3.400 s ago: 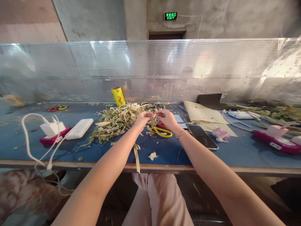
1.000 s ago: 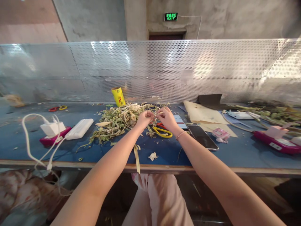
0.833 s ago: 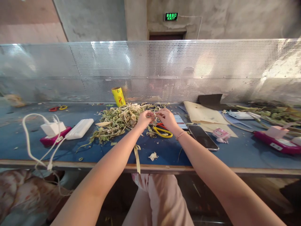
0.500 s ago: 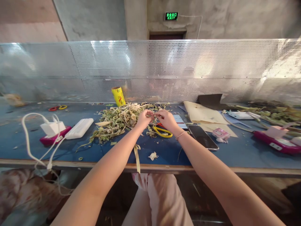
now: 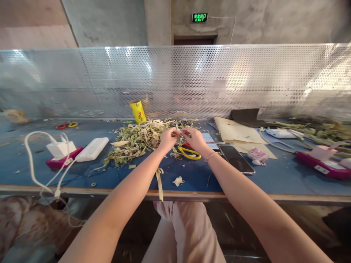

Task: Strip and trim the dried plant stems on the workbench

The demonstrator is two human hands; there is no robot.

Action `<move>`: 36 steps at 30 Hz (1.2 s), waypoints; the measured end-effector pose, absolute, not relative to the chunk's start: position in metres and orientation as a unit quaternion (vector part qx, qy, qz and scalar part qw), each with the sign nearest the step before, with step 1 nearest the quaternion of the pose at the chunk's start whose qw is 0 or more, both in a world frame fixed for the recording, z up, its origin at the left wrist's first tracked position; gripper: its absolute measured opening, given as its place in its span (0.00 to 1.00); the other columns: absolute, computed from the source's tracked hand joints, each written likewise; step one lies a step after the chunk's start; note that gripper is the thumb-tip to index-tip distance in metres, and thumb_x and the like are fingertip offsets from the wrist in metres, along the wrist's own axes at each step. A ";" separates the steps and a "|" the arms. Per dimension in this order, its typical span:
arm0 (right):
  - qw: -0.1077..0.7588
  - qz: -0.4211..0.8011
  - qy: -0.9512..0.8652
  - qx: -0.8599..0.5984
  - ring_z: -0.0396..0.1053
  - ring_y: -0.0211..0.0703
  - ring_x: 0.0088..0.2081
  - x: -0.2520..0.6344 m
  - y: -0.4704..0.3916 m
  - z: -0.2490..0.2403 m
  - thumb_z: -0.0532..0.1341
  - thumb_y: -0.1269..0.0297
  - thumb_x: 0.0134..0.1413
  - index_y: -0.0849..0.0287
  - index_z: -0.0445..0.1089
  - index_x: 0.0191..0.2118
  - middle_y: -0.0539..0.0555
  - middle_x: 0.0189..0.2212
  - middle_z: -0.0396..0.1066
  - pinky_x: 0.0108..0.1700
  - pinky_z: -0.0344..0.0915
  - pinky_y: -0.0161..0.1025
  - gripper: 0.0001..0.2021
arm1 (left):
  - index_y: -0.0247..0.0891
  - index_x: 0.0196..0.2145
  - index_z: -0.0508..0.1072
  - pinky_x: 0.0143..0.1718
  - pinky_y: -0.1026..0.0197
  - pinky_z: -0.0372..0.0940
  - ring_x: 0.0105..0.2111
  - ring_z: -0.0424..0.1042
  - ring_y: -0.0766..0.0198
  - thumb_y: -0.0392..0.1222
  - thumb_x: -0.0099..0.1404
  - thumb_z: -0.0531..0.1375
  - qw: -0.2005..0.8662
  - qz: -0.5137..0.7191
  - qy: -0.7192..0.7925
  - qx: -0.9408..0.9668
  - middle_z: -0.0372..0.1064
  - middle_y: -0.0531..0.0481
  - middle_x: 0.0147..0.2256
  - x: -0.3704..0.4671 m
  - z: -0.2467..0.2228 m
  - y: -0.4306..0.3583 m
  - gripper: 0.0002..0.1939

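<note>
My left hand (image 5: 169,138) is closed in a pinch at the right part of a heap of dried, pale green plant pieces (image 5: 131,140). Close beside it, my right hand (image 5: 193,137) is pinched too, fingertips nearly meeting the left ones. Something small and pale shows between the fingertips, too small to make out. Yellow-and-red scissors (image 5: 190,153) lie just below my right hand. A lit screen (image 5: 210,140) lies to the right of that hand, partly hidden by it.
A yellow roll (image 5: 138,112) stands behind the heap. Left are a white power bank (image 5: 93,149) and a magenta power strip (image 5: 61,160). Right are a dark phone (image 5: 237,159), brown paper (image 5: 238,131) and a pink case (image 5: 257,156). A perforated metal screen (image 5: 175,73) rises behind.
The fingers of both hands have shifted very slightly, and a thin pale bit now shows above the fingertips. The things on the table lie as before.
</note>
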State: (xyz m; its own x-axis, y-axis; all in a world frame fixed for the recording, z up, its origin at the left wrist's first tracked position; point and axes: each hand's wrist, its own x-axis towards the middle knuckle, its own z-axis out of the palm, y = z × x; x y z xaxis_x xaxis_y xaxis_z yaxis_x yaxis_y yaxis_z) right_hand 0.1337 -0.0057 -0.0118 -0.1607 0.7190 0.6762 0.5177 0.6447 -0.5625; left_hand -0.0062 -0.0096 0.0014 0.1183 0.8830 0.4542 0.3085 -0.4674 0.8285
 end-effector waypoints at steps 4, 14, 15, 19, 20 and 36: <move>0.513 0.145 -0.728 -0.430 0.69 0.39 0.33 0.133 -0.005 -0.011 0.56 0.74 0.44 0.59 0.69 0.36 0.53 0.30 0.72 0.39 0.64 0.38 0.11 | 0.36 0.23 0.65 0.30 0.66 0.61 0.24 0.66 0.70 0.29 0.47 0.58 0.270 0.503 0.443 0.691 0.65 0.54 0.24 -0.005 0.000 -0.008 0.05; 0.523 0.185 -0.720 -0.418 0.69 0.39 0.34 0.132 -0.004 -0.012 0.56 0.72 0.45 0.59 0.67 0.35 0.53 0.31 0.72 0.40 0.64 0.39 0.08 | 0.35 0.23 0.66 0.32 0.62 0.64 0.25 0.67 0.68 0.32 0.50 0.58 0.241 0.482 0.430 0.725 0.65 0.54 0.23 -0.007 -0.001 -0.004 0.03; 0.522 0.185 -0.720 -0.419 0.69 0.39 0.34 0.132 -0.004 -0.012 0.56 0.72 0.45 0.59 0.66 0.35 0.53 0.31 0.72 0.40 0.64 0.39 0.08 | 0.35 0.22 0.66 0.33 0.62 0.64 0.24 0.67 0.68 0.32 0.50 0.58 0.237 0.480 0.431 0.727 0.65 0.54 0.22 -0.007 -0.001 -0.004 0.03; 0.516 0.170 -0.726 -0.421 0.68 0.40 0.36 0.132 -0.005 -0.011 0.54 0.70 0.47 0.60 0.66 0.36 0.55 0.32 0.71 0.40 0.64 0.40 0.09 | 0.36 0.21 0.65 0.33 0.61 0.63 0.24 0.67 0.67 0.31 0.50 0.57 0.253 0.474 0.437 0.721 0.65 0.54 0.21 -0.007 0.000 -0.005 0.04; 0.514 0.157 -0.731 -0.420 0.68 0.41 0.37 0.133 -0.005 -0.011 0.53 0.71 0.47 0.60 0.66 0.36 0.55 0.34 0.71 0.41 0.64 0.41 0.09 | 0.36 0.20 0.65 0.33 0.60 0.63 0.24 0.67 0.66 0.31 0.50 0.57 0.266 0.479 0.438 0.713 0.65 0.53 0.21 -0.006 -0.001 -0.004 0.04; 0.501 0.158 -0.754 -0.394 0.64 0.36 0.30 0.130 -0.002 -0.020 0.53 0.68 0.45 0.58 0.56 0.36 0.53 0.34 0.62 0.36 0.63 0.39 0.09 | 0.35 0.20 0.64 0.37 0.60 0.66 0.22 0.66 0.71 0.31 0.49 0.60 0.458 0.584 0.375 0.555 0.64 0.56 0.18 -0.002 -0.006 0.002 0.06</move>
